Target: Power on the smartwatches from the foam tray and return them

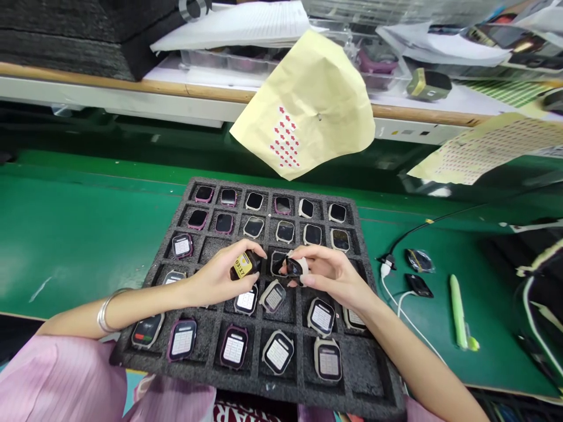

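Holding black square yellow-screened watch [243, 265] in left grip [225, 273] | pinching glossy black-and-white piece [296, 267] in right grip [329, 269], just frame-right, apart | over grey foam tray [361, 366], mid-frame

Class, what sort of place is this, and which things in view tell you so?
Probably an electronics assembly or inspection workbench: rows of strapless smartwatches, many with lit screens, sit in a compartmented foam tray, and a yellow sheet of red arrow stickers hangs over the shelf edge.
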### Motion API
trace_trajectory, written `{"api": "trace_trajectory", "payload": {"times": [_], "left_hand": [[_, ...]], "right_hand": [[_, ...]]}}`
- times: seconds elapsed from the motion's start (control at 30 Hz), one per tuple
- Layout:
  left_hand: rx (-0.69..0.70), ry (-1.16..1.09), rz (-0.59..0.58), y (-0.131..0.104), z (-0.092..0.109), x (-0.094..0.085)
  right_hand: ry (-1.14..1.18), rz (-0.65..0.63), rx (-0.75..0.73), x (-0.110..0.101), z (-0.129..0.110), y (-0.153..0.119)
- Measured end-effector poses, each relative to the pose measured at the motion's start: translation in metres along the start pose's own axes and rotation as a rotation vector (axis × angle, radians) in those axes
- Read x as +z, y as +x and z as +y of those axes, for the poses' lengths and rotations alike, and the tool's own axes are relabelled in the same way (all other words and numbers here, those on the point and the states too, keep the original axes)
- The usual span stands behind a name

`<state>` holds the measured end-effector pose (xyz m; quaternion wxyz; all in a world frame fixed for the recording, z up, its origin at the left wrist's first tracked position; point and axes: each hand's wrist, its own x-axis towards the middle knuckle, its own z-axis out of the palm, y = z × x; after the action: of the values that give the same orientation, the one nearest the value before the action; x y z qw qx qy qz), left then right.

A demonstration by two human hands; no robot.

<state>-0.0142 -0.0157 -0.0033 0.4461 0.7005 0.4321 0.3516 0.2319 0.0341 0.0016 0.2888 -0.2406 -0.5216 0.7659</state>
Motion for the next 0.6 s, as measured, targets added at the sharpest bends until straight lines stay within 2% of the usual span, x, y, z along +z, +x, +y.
{"api": "trace_trajectory", "payload": {"times": [0.37,0.6], "left_hand": [[-0.069,-0.058,0.016,0.0014,-0.0072,0.0033],[-0.096,0.033,0.015,0.0042,-0.0052,0.0001]], "right_hand": [[-0.024,0.047,0.024,0.0003,0.0015,0.0009],[-0.026,0.055,0.026,-0.0021,0.0033,0.0016]]}}
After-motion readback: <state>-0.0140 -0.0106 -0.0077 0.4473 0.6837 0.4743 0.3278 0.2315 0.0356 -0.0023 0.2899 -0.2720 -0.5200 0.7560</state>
